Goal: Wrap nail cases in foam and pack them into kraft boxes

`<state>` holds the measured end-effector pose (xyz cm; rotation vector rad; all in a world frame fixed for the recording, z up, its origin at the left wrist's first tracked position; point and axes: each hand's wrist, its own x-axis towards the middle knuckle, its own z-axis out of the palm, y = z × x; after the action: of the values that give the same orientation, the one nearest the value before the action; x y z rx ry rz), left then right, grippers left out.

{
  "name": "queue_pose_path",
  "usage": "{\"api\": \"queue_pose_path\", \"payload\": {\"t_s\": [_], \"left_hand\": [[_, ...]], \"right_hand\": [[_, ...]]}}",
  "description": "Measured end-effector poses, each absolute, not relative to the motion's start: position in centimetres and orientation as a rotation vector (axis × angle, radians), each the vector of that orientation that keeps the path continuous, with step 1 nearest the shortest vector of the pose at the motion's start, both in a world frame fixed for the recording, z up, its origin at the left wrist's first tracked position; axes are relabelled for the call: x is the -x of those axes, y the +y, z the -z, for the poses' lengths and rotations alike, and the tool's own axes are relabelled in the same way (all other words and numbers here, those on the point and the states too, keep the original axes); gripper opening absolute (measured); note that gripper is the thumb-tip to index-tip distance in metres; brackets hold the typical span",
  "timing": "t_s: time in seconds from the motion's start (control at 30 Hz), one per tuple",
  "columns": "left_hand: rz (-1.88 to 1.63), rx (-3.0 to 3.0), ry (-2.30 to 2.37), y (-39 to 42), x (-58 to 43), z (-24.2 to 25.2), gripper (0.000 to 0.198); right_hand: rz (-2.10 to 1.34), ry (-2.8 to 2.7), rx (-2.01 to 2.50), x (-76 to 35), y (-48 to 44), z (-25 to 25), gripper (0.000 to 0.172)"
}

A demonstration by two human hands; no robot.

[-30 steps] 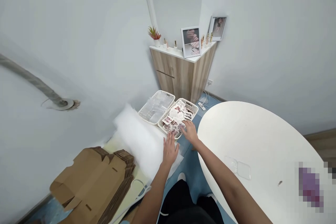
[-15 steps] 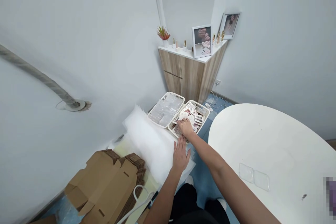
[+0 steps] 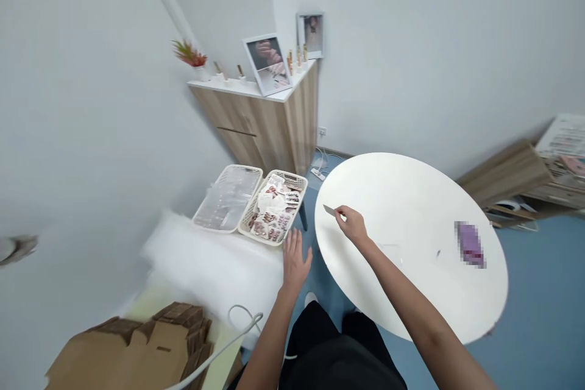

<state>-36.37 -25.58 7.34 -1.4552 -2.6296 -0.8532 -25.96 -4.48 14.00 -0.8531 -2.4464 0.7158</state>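
Observation:
My right hand (image 3: 353, 224) is above the near left part of the white round table (image 3: 365, 183), its fingers pinching a small flat grey card (image 3: 328, 210) by one end. Beside the front corner of a white basket (image 3: 276, 242), my left hand (image 3: 295, 261) is open with fingers stretched out, and nothing shows in it. Small printed cards (image 3: 269, 219) fill that basket, some with rows of nail-like pieces. A second basket (image 3: 197, 223) adjoins it on the left, with clear plastic cases (image 3: 228, 198) inside. On the table a clear plastic case (image 3: 391, 251) shows only faintly.
White foam sheets (image 3: 205, 262) and folded brown cardboard boxes (image 3: 141, 347) lie at left, a white cable (image 3: 214, 350) across them. A wooden corner cabinet (image 3: 256, 119) holds picture frames and small bottles. A blurred-out purple item (image 3: 470, 244) lies on the table's right.
My right hand has left the card basket and moved right to the table, with the flat card in its fingers. My left hand stays near the basket. The view has turned right.

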Motion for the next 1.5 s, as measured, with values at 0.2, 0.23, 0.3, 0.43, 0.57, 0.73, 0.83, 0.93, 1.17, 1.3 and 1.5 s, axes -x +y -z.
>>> {"api": "queue_pose_path", "payload": {"t_s": [0.2,0.23,0.3,0.43,0.57,0.73,0.83,0.93,1.17,1.3,1.5], "left_hand": [[0.823,2.068,-2.555,-19.4,28.2,-2.9,0.072],[0.786,2.137,-2.556,-18.6,27.2,-2.1,0.074],[0.716,2.239,-2.563,-17.2,25.5,-0.7,0.078],[0.665,2.319,-2.582,-14.6,23.7,0.6,0.085],[0.683,2.318,-2.621,-12.7,23.1,0.5,0.089],[0.689,2.383,-2.543,-11.6,23.2,0.1,0.083],[0.662,2.412,-2.502,-11.4,23.3,0.0,0.078],[0.646,2.393,-2.458,-11.3,23.4,0.1,0.073],[0.533,2.372,-2.324,-13.1,23.1,0.1,0.065],[0.465,2.338,-2.318,-14.1,22.4,0.2,0.062],[0.467,2.354,-2.430,-13.4,21.7,0.2,0.069]], "right_hand": [[-0.671,-2.527,1.217,14.3,-2.7,-11.2,0.022],[-0.626,-2.570,1.251,13.2,-2.8,-10.8,0.021],[-0.529,-2.676,1.278,11.8,-3.2,-9.9,0.019],[-0.412,-2.873,1.224,11.0,-4.5,-7.9,0.022],[-0.382,-2.950,1.140,11.0,-5.6,-5.4,0.025],[-0.405,-2.938,1.054,10.7,-6.0,-2.9,0.025],[-0.495,-2.880,0.980,9.9,-5.7,-2.5,0.026],[-0.548,-2.616,1.139,8.0,-5.3,-2.3,0.027],[-0.603,-2.102,1.753,2.9,-3.6,-0.5,0.040],[-0.671,-2.046,1.794,3.1,-2.7,0.4,0.038],[-0.743,-1.959,1.798,4.0,-0.8,0.8,0.035]]}}
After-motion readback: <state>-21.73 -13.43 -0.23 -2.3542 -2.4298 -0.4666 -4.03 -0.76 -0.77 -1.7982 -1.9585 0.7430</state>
